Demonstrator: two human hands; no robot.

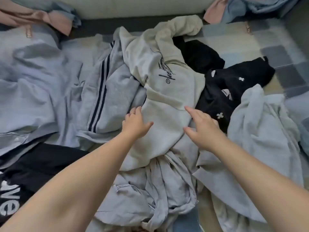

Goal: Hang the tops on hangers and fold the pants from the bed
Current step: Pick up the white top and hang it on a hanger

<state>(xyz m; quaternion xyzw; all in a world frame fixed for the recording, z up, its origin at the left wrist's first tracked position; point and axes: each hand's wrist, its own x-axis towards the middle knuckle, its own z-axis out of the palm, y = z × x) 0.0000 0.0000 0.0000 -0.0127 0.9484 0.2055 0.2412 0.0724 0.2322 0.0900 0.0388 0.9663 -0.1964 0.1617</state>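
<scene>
Cream sweatshirt lies crumpled at centre frame; our left hand and right hand flank it, fingers spread, gripping nothing. We'd judge it best to find both shoulders first, then lift it free of the black top

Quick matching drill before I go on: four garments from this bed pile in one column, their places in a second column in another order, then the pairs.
1. cream sweatshirt
2. grey garment with navy stripes
3. black garment with white crosses
4. black garment with white letters

A. near left corner of the view
B. centre, between the left hand and the right hand
C. right of the cream one
D. left of the cream one

Pairs: 1-B, 2-D, 3-C, 4-A
</scene>
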